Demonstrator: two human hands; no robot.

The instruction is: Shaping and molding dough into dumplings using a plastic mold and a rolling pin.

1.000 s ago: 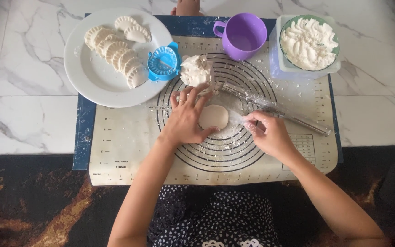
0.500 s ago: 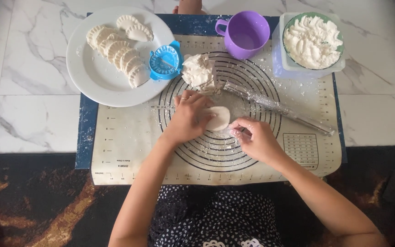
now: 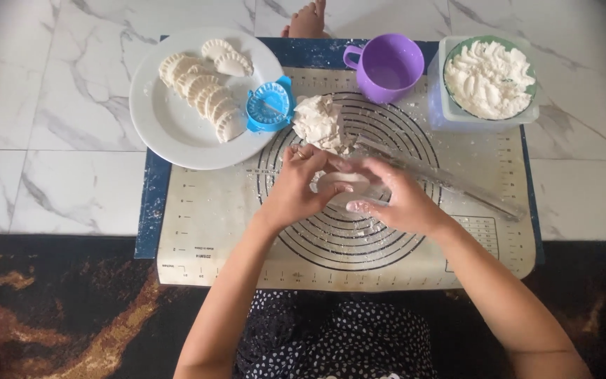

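A small flattened piece of white dough [image 3: 344, 184] lies near the middle of the beige pastry mat [image 3: 212, 224] with printed circles. My left hand [image 3: 296, 186] rests on its left edge, fingers curled over it. From the right, my right hand [image 3: 394, 200] touches the same piece with floury fingertips. Both hands meet over the dough. Just beyond them sits a larger lump of dough [image 3: 319, 121].
A white plate [image 3: 170, 130] with several shaped dumplings stands at the back left, a blue dumpling press [image 3: 268, 107] on its rim. A purple mug [image 3: 389, 68] and a bowl of white filling [image 3: 489, 78] are behind. A clear rolling pin [image 3: 450, 184] lies to the right.
My right hand has moved left from beside the rolling pin onto the dough piece. My left hand has stayed on the dough.
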